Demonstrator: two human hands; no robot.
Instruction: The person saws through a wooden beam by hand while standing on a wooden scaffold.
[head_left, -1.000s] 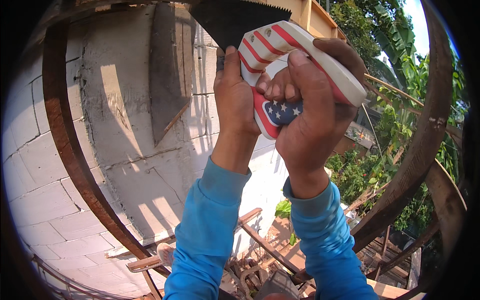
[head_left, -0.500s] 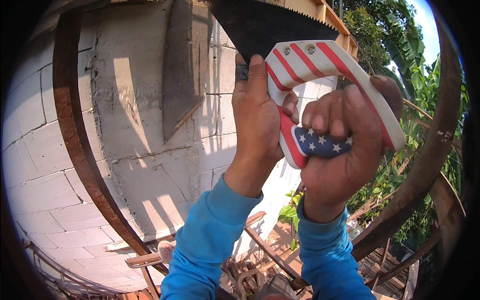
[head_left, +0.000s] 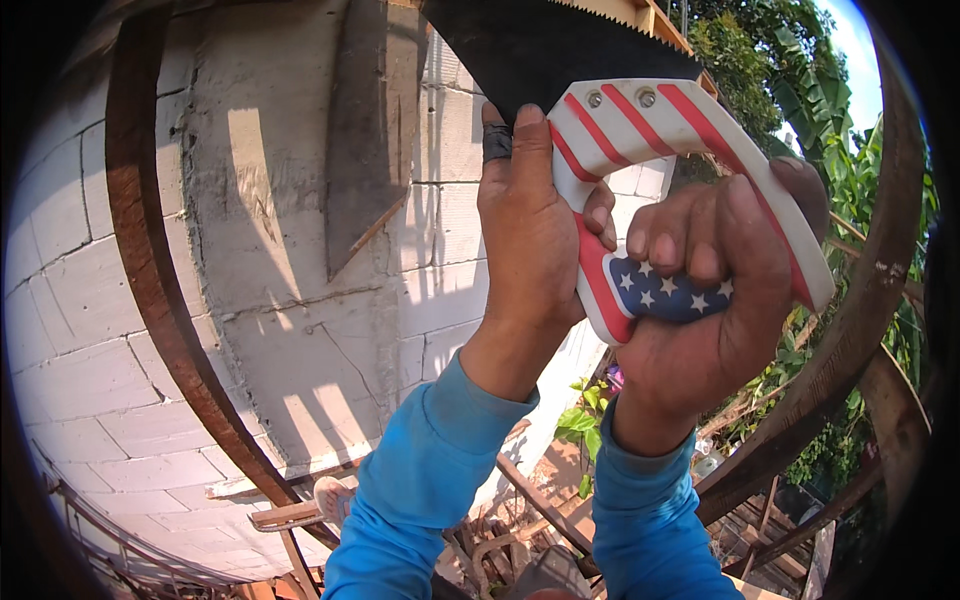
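Note:
A hand saw is held up close in front of me. Its handle (head_left: 640,130) is white with red stripes and a blue patch with white stars; its dark toothed blade (head_left: 540,45) runs up to the top edge. My right hand (head_left: 715,290) is wrapped around the grip of the handle. My left hand (head_left: 530,230) presses against the handle's left side, thumb up near the blade, with a dark ring on one finger. Both forearms wear blue sleeves (head_left: 420,490).
A wall of pale grey blocks (head_left: 90,300) with a plastered column (head_left: 290,200) fills the left. A wooden board (head_left: 365,130) hangs against it. Rusty curved bars (head_left: 160,300) frame the view. Green trees (head_left: 790,90) stand right; timber scraps (head_left: 300,515) lie below.
The saw and both hands have come closer and lower toward the camera, so the handle now looks larger and sits further right.

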